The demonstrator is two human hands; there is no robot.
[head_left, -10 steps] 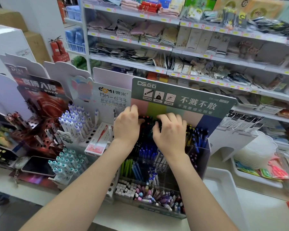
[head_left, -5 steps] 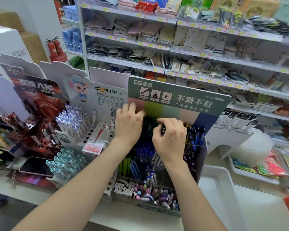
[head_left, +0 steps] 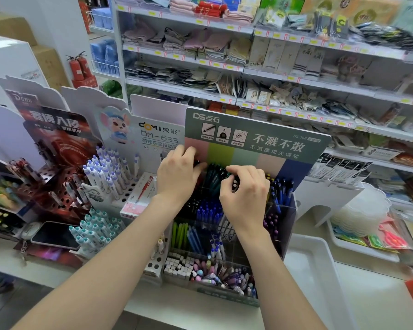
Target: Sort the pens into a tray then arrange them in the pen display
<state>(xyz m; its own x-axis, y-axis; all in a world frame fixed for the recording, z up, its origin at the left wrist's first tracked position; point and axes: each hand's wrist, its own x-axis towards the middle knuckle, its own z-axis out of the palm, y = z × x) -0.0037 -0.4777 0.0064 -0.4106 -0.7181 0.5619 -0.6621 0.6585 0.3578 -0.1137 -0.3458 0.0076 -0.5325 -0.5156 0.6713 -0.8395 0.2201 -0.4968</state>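
Head view: your right hand [head_left: 246, 196] pinches a dark pen [head_left: 234, 184], upright in the back row of the pen display [head_left: 290, 217]. Your left hand [head_left: 177, 173] curls over that row's left end, its grip hidden. The tray [head_left: 305, 265] lies low to the right, nearer your right hand.

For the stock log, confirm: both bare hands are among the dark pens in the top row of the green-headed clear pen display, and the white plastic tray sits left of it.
The head view shows the white plastic tray right of the green-headed clear pen display, not left. The left hand and right hand are among its top-row dark pens.
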